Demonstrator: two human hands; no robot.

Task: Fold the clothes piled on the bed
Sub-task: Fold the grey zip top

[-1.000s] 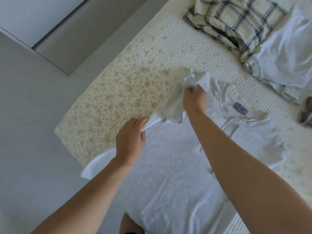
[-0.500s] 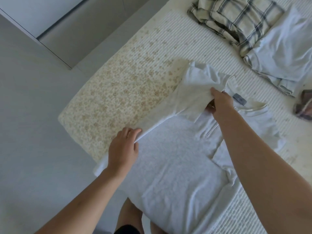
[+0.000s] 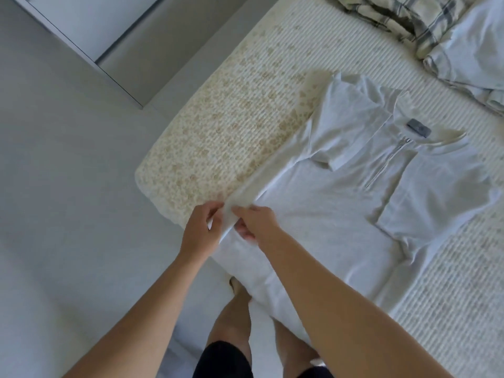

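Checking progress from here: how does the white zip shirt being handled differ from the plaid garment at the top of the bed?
The white zip shirt lies spread flat, collar away from the person; the plaid garment sits bunched in a heap. The shirt is plain white, the garment checked cream and grey. The left hand and right hand pinch the shirt's side edge; nothing touches the plaid garment. Both rest on the bed.

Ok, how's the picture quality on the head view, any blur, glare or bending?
Head view: soft even daylight, no glare; the white shirt is pale with faint folds; the plaid shirt at the top edge is slightly smeared; wide-angle bending curves the bed edge; both hands fairly sharp.
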